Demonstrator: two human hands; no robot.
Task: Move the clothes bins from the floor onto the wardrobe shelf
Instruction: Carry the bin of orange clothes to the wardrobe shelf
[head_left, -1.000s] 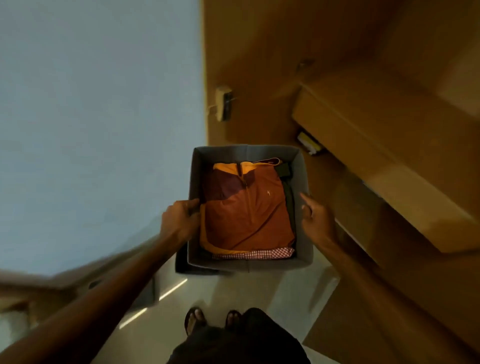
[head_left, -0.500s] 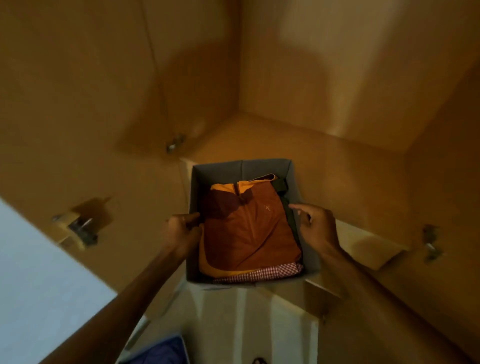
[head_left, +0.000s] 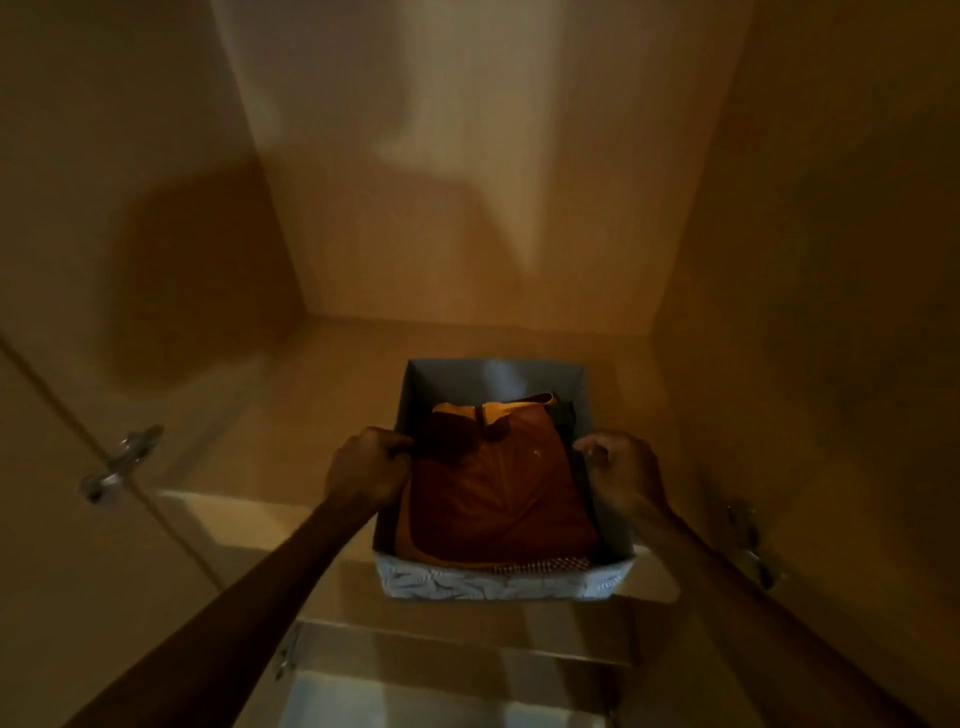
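A grey fabric clothes bin (head_left: 498, 584) with a leaf-patterned front sits over the front part of the wooden wardrobe shelf (head_left: 291, 415), its near end past the shelf's front edge. Folded clothes fill it, a rust-and-yellow garment (head_left: 498, 493) on top and a red checked one underneath. My left hand (head_left: 366, 470) grips the bin's left wall. My right hand (head_left: 618, 475) grips the right wall. Whether the bin's base rests on the shelf is hidden.
The wardrobe's back panel (head_left: 467, 208) and side walls enclose the shelf. Metal hinges show on the left door (head_left: 122, 462) and on the right side (head_left: 750, 545). A lower shelf edge (head_left: 441, 649) lies below the bin.
The bin has gone from over the floor up and forward into the wardrobe, onto the shelf area. Both hands stayed on its side walls.
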